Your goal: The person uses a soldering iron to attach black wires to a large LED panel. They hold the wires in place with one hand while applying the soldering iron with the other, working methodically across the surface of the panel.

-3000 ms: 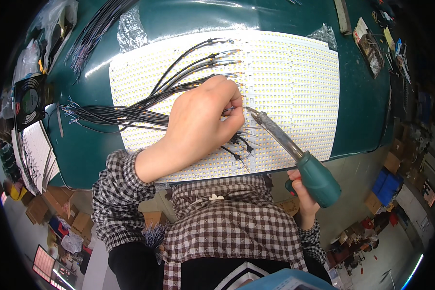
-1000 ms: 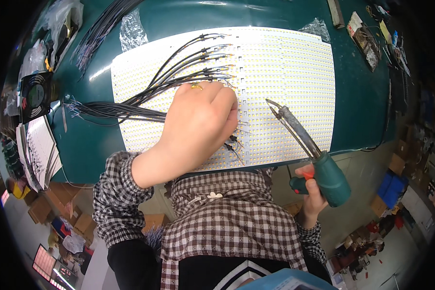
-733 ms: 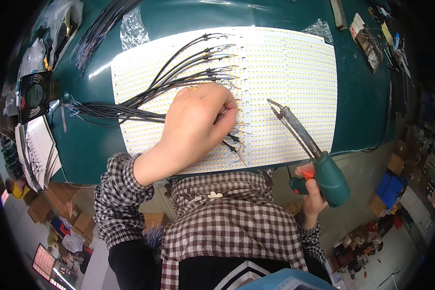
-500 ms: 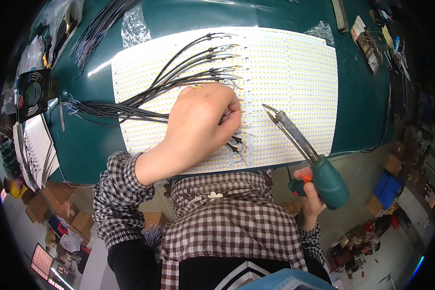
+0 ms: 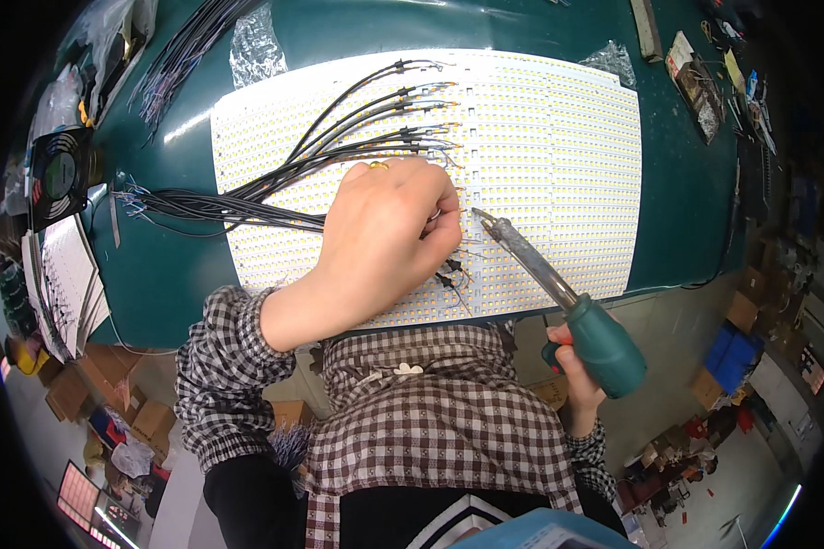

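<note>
A large white LED board (image 5: 595, 165) covered in rows of small yellow chips lies on the table. Black cables (image 5: 247, 203) fan across its left half, their thin stripped ends at the column of pads near the middle. My left hand (image 5: 380, 220) rests over the board, thumb and finger pinched on a black cable; its end is mostly hidden by the fingers. My right hand (image 5: 581, 380) grips the green handle of a soldering iron (image 5: 606, 346). The iron's tip points up and left, just right of my left fingertips; whether it touches the board I cannot tell.
A bundle of dark wires (image 5: 178, 69) lies at the far left, by clear plastic film (image 5: 256, 50). A small black fan (image 5: 60, 178) stands at the left edge, white boards (image 5: 71, 284) below it. A worn box (image 5: 694, 87) sits far right on the green table (image 5: 682, 210).
The soldering iron has moved left in my right hand, bringing its tip closer to my left fingertips. My left hand has shifted very slightly right, still pinched.
</note>
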A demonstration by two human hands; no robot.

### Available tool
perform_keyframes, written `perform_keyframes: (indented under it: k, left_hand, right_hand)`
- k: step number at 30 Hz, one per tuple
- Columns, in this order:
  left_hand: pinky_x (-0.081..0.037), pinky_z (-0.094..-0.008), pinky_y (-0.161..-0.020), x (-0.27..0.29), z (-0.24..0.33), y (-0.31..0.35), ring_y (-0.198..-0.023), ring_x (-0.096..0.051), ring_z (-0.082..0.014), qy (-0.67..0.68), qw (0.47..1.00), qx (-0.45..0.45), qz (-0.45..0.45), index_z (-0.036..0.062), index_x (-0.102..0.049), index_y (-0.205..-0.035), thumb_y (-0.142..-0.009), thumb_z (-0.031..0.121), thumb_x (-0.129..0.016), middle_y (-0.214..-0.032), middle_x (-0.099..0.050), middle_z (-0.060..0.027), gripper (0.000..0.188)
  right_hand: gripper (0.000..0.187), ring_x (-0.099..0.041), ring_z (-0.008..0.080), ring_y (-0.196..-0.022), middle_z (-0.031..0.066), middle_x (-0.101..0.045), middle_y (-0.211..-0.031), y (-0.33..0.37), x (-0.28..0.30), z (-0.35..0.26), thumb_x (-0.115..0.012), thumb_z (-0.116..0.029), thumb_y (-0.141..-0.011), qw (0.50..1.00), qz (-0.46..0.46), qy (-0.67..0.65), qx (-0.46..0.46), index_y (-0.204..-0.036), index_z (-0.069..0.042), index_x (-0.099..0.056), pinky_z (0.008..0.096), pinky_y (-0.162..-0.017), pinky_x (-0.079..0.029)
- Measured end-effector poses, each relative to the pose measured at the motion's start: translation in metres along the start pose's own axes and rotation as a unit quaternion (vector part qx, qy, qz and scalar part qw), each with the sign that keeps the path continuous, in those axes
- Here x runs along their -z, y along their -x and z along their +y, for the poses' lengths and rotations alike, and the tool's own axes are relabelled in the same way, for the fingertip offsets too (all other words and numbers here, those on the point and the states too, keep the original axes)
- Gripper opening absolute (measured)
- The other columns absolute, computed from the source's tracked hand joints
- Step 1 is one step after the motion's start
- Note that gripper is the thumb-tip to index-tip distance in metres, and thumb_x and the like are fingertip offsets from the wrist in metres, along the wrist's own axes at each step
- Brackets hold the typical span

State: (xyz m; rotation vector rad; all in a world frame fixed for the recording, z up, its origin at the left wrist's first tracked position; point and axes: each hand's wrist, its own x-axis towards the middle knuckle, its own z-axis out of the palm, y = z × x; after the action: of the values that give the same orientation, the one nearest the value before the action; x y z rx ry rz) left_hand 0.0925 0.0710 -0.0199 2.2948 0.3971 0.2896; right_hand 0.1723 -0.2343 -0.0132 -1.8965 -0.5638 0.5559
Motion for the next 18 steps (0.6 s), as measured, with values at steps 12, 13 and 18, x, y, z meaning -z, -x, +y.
perform_keyframes:
  k: [12, 13, 18]
  left_hand:
    - [-0.04, -0.0439, -0.065, 0.0004, 0.0011, -0.0009, -0.067, -0.062, -0.0297, -0.002, 1.0, 0.003, 0.0, 0.007, -0.061, -0.079, -0.078, 0.005, -0.073, -0.073, -0.063, -0.0073, 0.012]
    - [-0.04, -0.0439, -0.065, 0.0005, 0.0015, -0.0015, -0.067, -0.061, -0.0297, -0.004, 1.0, 0.003, -0.001, 0.007, -0.061, -0.079, -0.078, 0.006, -0.073, -0.073, -0.062, -0.0073, 0.012]
    - [-0.04, -0.0438, -0.065, -0.0006, -0.0005, -0.0011, -0.067, -0.061, -0.0301, 0.001, 1.0, 0.004, 0.002, 0.007, -0.061, -0.078, -0.078, 0.006, -0.073, -0.072, -0.062, -0.0074, 0.012]
  right_hand:
    - [0.032, -0.068, 0.0208, -0.081, 0.0086, -0.072, -0.091, -0.0001, -0.0035, 0.001, -0.09, -0.015, -0.078, 1.0, 0.008, 0.004, -0.005, -0.101, 0.0, -0.074, 0.033, -0.074, -0.054]
    - [0.032, -0.068, 0.0208, -0.081, 0.0088, -0.072, -0.091, 0.0001, -0.0037, 0.0009, -0.09, -0.015, -0.078, 1.0, 0.01, 0.002, -0.01, -0.101, 0.0, -0.074, 0.0329, -0.074, -0.054]
    - [0.031, -0.069, 0.021, -0.081, 0.0092, -0.072, -0.091, -0.0006, -0.0021, 0.0009, -0.09, -0.014, -0.078, 1.0, -0.002, 0.018, -0.008, -0.101, 0.0, -0.074, 0.0327, -0.074, -0.054]
